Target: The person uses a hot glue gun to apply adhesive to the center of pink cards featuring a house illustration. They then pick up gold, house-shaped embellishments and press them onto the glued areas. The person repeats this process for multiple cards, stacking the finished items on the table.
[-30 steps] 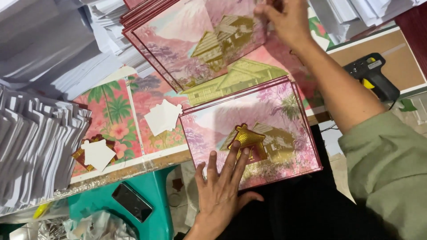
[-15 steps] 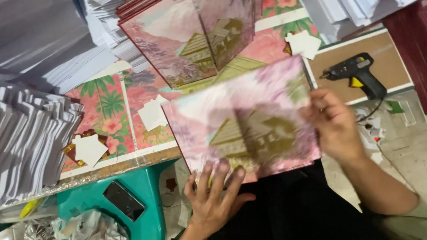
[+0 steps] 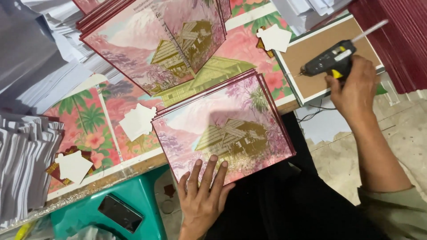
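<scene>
A pink card (image 3: 227, 124) printed with a gold house and a mountain lies on my lap against the table edge, on top of a thin stack of similar cards. My left hand (image 3: 204, 193) rests flat on its near edge, fingers spread. My right hand (image 3: 353, 86) is closed around the grip of a black and yellow glue gun (image 3: 328, 62), whose nozzle points left over a brown board (image 3: 311, 53). A leaning stack of the same pink cards (image 3: 160, 49) stands farther back on the table.
White house-shaped cutouts (image 3: 138, 121) lie on floral sheets (image 3: 84, 124); one more cutout (image 3: 73, 165) sits at left. Piles of white paper (image 3: 22, 164) fill the left side. A green stool (image 3: 147, 200) holds a dark phone (image 3: 120, 213). Dark red stacked sheets (image 3: 396, 35) stand at right.
My right hand laid a pink card over the one with the gold house piece, let go, and moved right to take hold of the glue gun. My left hand stayed on the near edge.
</scene>
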